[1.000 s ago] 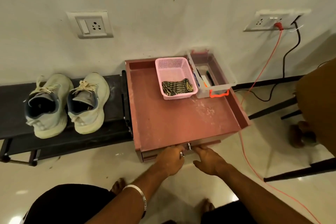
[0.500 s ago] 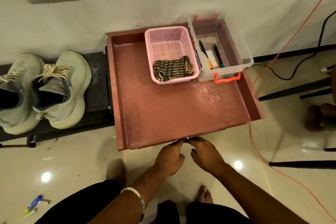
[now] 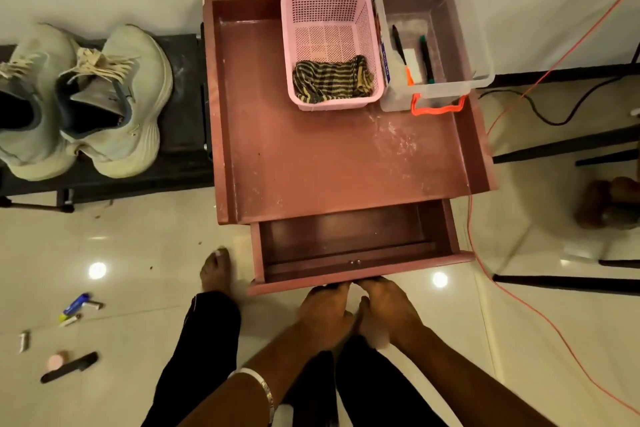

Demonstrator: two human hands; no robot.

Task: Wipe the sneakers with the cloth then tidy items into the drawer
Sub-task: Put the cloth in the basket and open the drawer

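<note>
Two pale green sneakers (image 3: 121, 104) stand side by side on a black bench (image 3: 183, 97) at the left. A striped dark-and-yellow cloth (image 3: 332, 80) lies in a pink basket (image 3: 287, 45) on top of the reddish cabinet (image 3: 329, 156). The cabinet's drawer (image 3: 346, 236) is pulled out and looks empty. My left hand (image 3: 323, 315) and my right hand (image 3: 388, 312) sit together at the middle of the drawer front, fingers curled on it; the knob and fingertips are hidden below its edge.
A clear box (image 3: 485, 76) with pens and an orange handle stands beside the basket. Small items lie on the floor at lower left: a blue tube (image 3: 76, 303) and a black stick (image 3: 69, 367). An orange cable (image 3: 519, 305) runs along the right. My bare foot (image 3: 216, 270) is left of the drawer.
The drawer has slid out from shut to well open, with both hands drawing back toward me on its front. The view has tilted down.
</note>
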